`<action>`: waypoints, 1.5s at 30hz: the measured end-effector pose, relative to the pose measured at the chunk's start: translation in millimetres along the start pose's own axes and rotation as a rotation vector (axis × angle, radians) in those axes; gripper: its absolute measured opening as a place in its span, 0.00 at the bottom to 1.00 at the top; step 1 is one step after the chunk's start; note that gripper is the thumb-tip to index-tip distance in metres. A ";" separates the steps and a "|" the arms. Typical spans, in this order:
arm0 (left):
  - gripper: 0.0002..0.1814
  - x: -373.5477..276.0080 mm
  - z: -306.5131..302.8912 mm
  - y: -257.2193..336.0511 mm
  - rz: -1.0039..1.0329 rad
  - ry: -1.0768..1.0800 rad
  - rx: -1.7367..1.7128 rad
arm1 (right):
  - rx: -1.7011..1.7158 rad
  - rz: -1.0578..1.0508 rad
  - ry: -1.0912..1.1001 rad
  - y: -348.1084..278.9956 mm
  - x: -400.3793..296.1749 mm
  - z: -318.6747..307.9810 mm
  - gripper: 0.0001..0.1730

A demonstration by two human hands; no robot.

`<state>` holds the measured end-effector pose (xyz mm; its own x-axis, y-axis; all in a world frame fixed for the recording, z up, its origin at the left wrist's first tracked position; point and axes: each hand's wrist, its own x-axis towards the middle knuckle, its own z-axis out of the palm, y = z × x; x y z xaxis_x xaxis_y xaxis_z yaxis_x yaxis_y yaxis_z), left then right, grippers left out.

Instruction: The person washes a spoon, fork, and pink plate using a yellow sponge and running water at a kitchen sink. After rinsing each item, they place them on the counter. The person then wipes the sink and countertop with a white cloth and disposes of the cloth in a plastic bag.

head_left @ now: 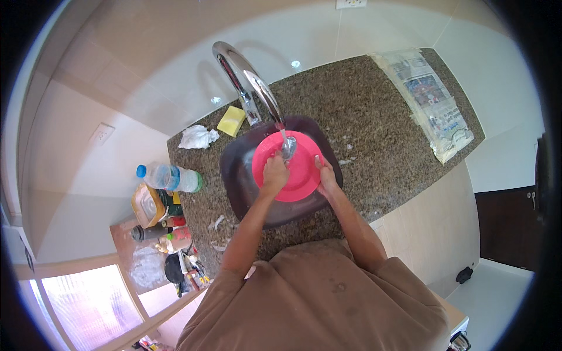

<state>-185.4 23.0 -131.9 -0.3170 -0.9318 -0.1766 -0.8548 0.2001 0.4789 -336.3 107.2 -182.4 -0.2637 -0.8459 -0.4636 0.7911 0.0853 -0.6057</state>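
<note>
A bright pink plate [303, 180] is held tilted inside the dark sink basin [281, 215], under the chrome faucet [259, 83]. Water runs from the spout onto the plate and makes a shiny, clear patch [289, 148] there. My right hand [327, 177] grips the plate's right rim, thumb on the upper face. Over the plate's left part, my left hand [275, 171] has its fingers close to the falling water. Those fingertips are partly hidden, so I cannot tell whether they hold anything.
A yellow sponge [231, 121] and crumpled white paper or cloth [198, 137] lie left of the faucet. A blue-capped plastic bottle [169, 177] lies at the granite counter's [369, 131] left edge. Taped newsprint [426, 101] covers part of the right side. Bottles and utensils crowd the lower left.
</note>
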 end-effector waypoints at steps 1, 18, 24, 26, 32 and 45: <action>0.18 -0.5 -4.7 -0.3 -0.048 -0.137 -0.155 | -0.003 0.009 0.001 -0.8 1.5 -1.0 0.22; 0.17 43.0 -26.9 39.3 -0.182 0.024 -1.043 | -1.049 -0.680 0.141 -130.6 -62.1 61.8 0.19; 0.31 11.0 -21.3 -18.0 -0.212 0.282 -0.875 | -0.629 -0.638 0.092 -101.1 -25.8 38.2 0.15; 0.32 -2.6 -11.6 -36.2 -0.245 0.346 -1.125 | -0.554 -0.508 0.107 -57.1 -0.5 27.9 0.13; 0.26 -49.8 -68.0 -37.1 -0.375 0.310 -0.626 | -0.973 -0.290 0.071 47.9 65.3 -17.3 0.19; 0.12 -39.8 39.3 -70.9 -0.463 -0.101 -1.206 | -1.546 -0.966 -0.344 -118.2 26.2 124.5 0.10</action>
<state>-128.3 57.7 -192.6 -0.1681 -0.8032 -0.5714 -0.0019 -0.5794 0.8150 -368.0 9.4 -42.4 0.0056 -0.9269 0.3753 -0.7441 -0.2546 -0.6176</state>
